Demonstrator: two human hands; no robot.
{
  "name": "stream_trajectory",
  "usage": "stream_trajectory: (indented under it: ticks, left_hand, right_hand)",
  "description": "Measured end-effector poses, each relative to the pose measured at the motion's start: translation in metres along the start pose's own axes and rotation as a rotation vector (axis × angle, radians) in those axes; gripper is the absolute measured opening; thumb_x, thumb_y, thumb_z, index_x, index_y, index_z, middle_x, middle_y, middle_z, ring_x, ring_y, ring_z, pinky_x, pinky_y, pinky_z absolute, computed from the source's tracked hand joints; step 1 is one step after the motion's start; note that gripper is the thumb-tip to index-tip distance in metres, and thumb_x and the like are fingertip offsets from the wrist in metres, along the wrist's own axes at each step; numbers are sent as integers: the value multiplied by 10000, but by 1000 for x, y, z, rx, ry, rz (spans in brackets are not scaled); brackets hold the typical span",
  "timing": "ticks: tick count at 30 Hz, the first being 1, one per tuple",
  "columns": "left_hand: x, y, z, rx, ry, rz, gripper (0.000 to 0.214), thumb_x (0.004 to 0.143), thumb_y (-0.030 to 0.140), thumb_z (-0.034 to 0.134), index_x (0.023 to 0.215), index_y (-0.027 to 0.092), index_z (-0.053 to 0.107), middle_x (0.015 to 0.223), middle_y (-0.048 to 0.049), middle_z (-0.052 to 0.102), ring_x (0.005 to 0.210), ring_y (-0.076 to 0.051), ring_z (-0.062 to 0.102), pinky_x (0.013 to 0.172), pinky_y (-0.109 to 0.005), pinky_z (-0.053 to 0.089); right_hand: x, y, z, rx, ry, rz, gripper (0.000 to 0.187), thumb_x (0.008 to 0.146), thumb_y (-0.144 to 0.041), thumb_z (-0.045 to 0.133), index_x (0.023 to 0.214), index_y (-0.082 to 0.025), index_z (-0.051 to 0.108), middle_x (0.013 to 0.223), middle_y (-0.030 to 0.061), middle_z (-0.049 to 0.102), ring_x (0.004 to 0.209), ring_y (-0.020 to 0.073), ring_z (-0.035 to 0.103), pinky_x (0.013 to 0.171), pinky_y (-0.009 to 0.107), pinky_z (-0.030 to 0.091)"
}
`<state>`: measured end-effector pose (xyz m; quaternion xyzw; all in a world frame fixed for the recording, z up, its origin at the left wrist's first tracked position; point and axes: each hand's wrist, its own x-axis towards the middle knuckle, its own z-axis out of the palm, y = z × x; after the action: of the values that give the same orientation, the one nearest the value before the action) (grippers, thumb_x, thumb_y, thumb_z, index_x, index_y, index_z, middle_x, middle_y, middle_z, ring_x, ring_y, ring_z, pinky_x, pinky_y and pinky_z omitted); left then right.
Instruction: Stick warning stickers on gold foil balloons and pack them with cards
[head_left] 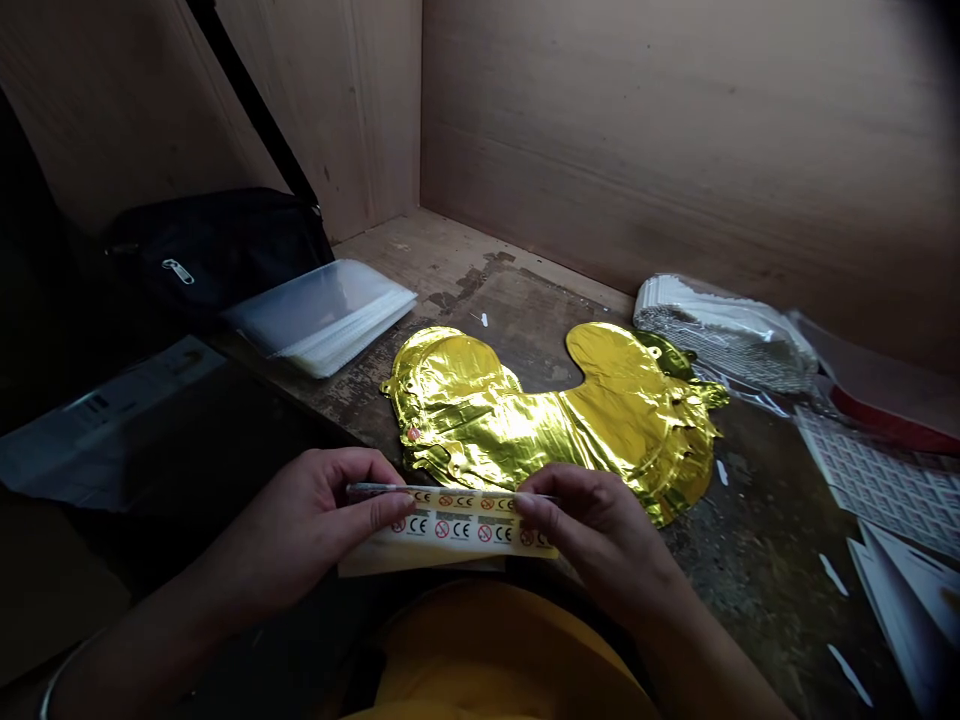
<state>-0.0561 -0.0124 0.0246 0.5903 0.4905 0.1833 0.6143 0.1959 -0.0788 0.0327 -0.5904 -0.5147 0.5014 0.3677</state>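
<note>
Plywood walls point(675, 130) enclose the rear of a worn work surface point(540, 290); lighting is dim. A sheet of CE labels point(465, 560), printed in rows with red-ringed symbols, is held level at the near edge of the surface. Left hand point(300, 520): thumb and fingers are clamped on the sheet's left part, with the thumb on the printed face. Right hand point(600, 525): thumb and fingers are clamped on the right part in the same manner. The sheet's upper edge appears to be folded over; shadow prevents confirmation.

Directly beyond the hands lie gold foil pieces point(517, 425), stacked flat and overlapping. To their left is a stack of clear plastic sleeves point(322, 310), positioned in front of a black bag point(225, 245) with its strap running upward. To their right is a plastic-wrapped white bundle point(720, 335). Nearer, at the right, are a printed sheet point(881, 480) and folded papers point(907, 600).
</note>
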Motion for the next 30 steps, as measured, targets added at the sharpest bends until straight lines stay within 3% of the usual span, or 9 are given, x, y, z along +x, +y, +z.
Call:
stream_trajectory:
  ticks: [4, 8, 13, 18, 25, 28, 30]
  left_hand:
    - [2, -4, 1, -17, 31, 16, 343, 762, 529, 698, 731, 188, 676, 684, 20, 661, 626, -105, 546, 526, -137, 408]
    - [4, -10, -1, -19, 32, 0, 361, 772, 541, 685, 728, 184, 665, 681, 21, 650, 619, -105, 532, 517, -139, 398]
    - [6, -17, -3, -42, 20, -5, 312, 778, 503, 700, 783, 192, 668, 709, 27, 642, 667, -113, 532, 575, -151, 411]
    - [7, -15, 4, -97, 40, 13, 330, 797, 490, 679, 730, 169, 646, 676, 27, 591, 640, -106, 487, 552, -161, 379]
    - [13, -28, 3, -77, 49, 65, 374, 831, 491, 642, 676, 153, 600, 629, 42, 517, 597, -88, 434, 515, -167, 338]
    - [13, -29, 0, -25, 73, 88, 298, 822, 442, 673, 737, 159, 640, 666, 31, 566, 644, -101, 488, 565, -176, 382]
    - [14, -27, -1, -81, 74, 86, 243, 780, 397, 734, 882, 187, 664, 776, 17, 646, 735, -128, 565, 652, -197, 443]
  right_hand:
    - [-2, 6, -3, 91, -30, 53, 189, 798, -372, 708, 805, -183, 697, 740, 19, 683, 681, 137, 600, 617, 225, 472]
    - [-1, 8, -2, 45, 33, 50, 202, 823, -363, 679, 775, -170, 712, 716, 28, 675, 681, 143, 594, 626, 236, 474]
    - [5, 7, -2, 168, 54, 90, 249, 812, -395, 696, 725, -161, 694, 660, 2, 648, 617, 99, 559, 577, 192, 449]
    - [6, 16, -7, 305, -33, 130, 142, 801, -349, 732, 850, -216, 733, 761, -7, 712, 710, 100, 623, 657, 178, 496]
    - [9, 23, -5, 335, -1, 143, 79, 819, -308, 723, 833, -232, 733, 761, -23, 713, 706, 90, 639, 642, 153, 501]
    - [12, 24, -6, 315, 17, 143, 72, 822, -301, 720, 853, -237, 733, 765, -28, 709, 705, 89, 637, 642, 151, 500]
    - [13, 25, -6, 283, 31, 132, 79, 817, -303, 725, 861, -238, 735, 770, -27, 711, 712, 90, 635, 651, 152, 500]
